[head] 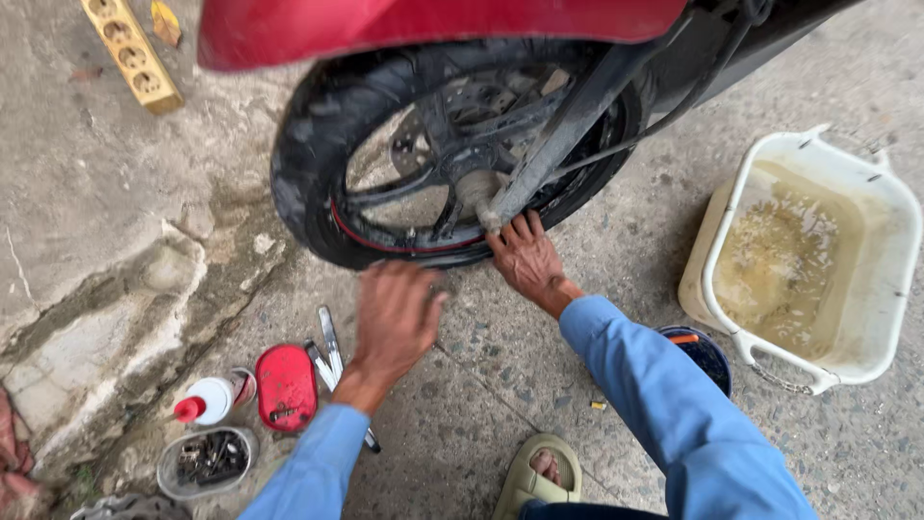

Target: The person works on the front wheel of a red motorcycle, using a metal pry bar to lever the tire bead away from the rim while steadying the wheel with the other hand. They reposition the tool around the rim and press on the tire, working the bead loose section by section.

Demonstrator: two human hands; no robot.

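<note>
A motorcycle's front wheel (318,144) with a black tyre and red rim stripe stands on the concrete under a red mudguard (423,24). My right hand (525,258) rests on the tyre's lower edge near the fork end, fingers pressed against the rubber. My left hand (397,323) hovers just below the tyre, blurred, fingers loosely spread, holding nothing that I can see. Both arms wear blue sleeves.
A white tub (881,289) of murky water stands at the right. A dark blue bowl (707,358) sits beside my right arm. Metal tyre levers (330,349), a red lid (285,387), a red-capped bottle (207,400) and a dish of small parts (207,460) lie left. A yellow block (130,53) lies far left.
</note>
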